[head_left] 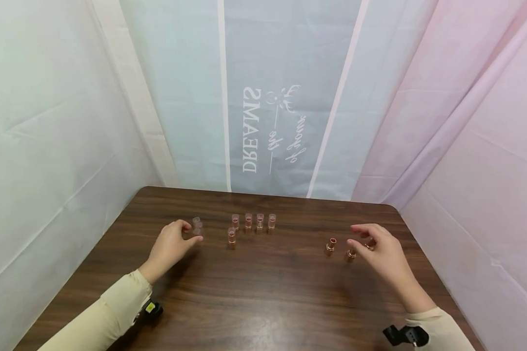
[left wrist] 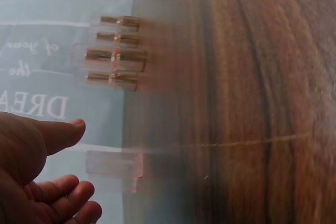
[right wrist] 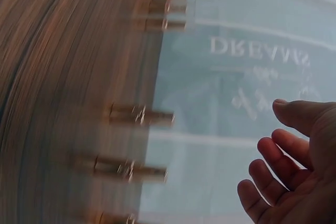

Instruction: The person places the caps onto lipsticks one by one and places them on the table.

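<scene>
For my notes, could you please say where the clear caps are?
In the head view, the clear caps are at left on the table, beside the left hand, left of the capped tubes.

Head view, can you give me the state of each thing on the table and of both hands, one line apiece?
Row of four tubes: upright, clear caps on.
Single tube in front of the row: upright, clear cap on.
Three gold tubes: upright, no clear caps visible, partly hidden by a hand.
Loose clear caps: off the tubes.
Left hand: open, empty.
Right hand: open, empty.
</scene>
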`<control>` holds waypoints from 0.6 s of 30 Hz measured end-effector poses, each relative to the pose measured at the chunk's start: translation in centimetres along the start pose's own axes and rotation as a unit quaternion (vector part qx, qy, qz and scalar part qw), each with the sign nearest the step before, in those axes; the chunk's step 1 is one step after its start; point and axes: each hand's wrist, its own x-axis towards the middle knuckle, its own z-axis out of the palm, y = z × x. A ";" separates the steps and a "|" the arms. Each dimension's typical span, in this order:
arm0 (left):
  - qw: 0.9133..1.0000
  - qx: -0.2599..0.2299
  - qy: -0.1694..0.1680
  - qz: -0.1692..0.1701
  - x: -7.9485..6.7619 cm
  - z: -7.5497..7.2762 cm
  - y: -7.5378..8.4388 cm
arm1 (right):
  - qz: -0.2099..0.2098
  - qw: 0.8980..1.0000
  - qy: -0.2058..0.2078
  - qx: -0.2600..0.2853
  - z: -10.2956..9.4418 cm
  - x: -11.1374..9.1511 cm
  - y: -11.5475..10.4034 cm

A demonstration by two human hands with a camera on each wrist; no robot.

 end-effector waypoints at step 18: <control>0.998 0.007 -0.028 -0.061 1.5 1.7 -0.5 | 0.100 0.995 -0.002 -0.014 -2.0 -0.8 6.1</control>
